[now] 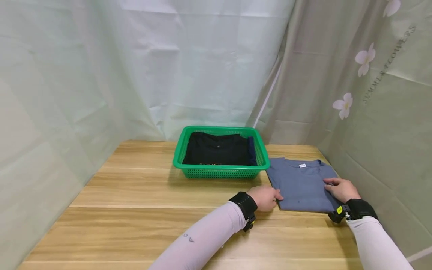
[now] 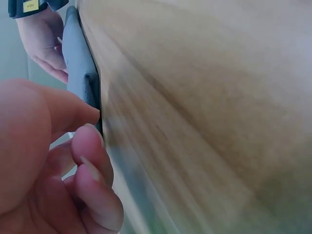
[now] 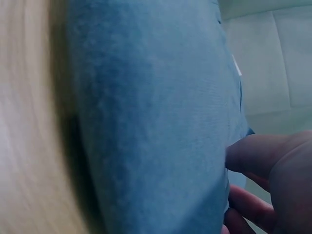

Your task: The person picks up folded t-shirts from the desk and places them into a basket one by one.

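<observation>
Fingers bent, the left hand [image 1: 264, 198] works a folded shirt's [image 1: 302, 189] near-left corner, the right hand [image 1: 343, 190] its right edge; whether either of the 2 pinches, pictures cannot tell.

The left sleeve [image 1: 206, 239] is pale lilac with small dark letter-like marks [image 1: 191, 239]; the right sleeve [image 1: 378, 242] is paler, nearly white. The left wristband [image 1: 244, 204] and right wristband [image 1: 362, 208] are wide and black. The left device [image 1: 248, 226] and right device [image 1: 335, 216] mounted there are small and dark, the right one bearing a yellow label [image 2: 30, 5] with dark print. The left hand [image 1: 264, 198] and right hand [image 1: 343, 190] are bare
</observation>
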Motion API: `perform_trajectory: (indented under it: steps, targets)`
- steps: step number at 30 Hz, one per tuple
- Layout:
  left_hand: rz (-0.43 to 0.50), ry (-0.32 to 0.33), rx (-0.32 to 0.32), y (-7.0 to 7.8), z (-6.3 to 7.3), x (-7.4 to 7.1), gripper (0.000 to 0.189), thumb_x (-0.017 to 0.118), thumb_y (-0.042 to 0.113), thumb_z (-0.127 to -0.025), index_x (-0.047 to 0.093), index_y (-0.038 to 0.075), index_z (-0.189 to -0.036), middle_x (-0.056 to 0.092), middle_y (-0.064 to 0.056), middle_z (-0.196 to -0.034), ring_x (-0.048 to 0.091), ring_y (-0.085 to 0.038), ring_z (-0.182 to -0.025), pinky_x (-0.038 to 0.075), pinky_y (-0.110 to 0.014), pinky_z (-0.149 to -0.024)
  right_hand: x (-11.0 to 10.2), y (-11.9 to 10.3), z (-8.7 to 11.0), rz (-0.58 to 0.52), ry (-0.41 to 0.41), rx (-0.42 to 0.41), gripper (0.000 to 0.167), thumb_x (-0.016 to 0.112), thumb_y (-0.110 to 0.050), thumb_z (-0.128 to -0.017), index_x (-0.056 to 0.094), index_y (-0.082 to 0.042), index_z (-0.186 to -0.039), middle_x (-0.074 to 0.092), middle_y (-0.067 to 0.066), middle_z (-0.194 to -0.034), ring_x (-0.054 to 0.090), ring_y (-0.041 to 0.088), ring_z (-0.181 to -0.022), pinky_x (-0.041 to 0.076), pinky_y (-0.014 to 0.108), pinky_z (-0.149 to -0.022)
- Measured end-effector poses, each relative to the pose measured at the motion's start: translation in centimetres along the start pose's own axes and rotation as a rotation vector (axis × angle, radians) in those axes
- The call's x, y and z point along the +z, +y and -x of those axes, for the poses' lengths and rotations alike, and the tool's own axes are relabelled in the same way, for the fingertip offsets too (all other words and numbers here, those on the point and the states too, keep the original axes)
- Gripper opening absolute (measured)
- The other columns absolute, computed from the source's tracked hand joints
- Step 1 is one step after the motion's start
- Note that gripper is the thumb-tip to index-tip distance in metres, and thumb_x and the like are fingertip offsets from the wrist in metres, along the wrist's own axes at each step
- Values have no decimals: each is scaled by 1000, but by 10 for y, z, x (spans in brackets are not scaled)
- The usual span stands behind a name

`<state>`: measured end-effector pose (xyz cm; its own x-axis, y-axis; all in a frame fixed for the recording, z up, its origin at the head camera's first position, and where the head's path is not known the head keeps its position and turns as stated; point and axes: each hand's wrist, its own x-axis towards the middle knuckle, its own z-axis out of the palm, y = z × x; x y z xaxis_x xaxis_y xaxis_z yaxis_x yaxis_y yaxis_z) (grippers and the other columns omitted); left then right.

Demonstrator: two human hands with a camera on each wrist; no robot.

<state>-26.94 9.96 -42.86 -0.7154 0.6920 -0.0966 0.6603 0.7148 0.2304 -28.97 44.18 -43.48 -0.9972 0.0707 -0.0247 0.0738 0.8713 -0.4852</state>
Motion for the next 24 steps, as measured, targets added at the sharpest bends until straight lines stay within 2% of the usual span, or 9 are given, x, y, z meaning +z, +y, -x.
perform_trajectory:
  steps: [8,15,24]
  targets:
    - [-3,-14,-6,6,9,4,46,60,17,-107,71,33,-149,57,11,-164,53,-6,-152,47,-23,-121,2,4,11,-6,5,-20,48,63,-20,-106,63,9,-144,48,46,-153,44,67,-141,42,74,-110]
    - [-37,-9,22,10,21,8,44,61,21,-107,71,35,-147,59,12,-162,54,-4,-151,49,-20,-117,6,4,23,-25,11,-37,46,64,-20,-108,65,9,-143,50,45,-152,45,67,-141,43,73,-110]
    - [-38,-36,53,16,39,9,47,60,22,-106,69,33,-151,57,10,-164,53,-4,-152,52,-21,-113,8,0,38,-39,-30,6,49,63,-25,-109,62,7,-147,46,46,-156,41,67,-143,40,75,-111]
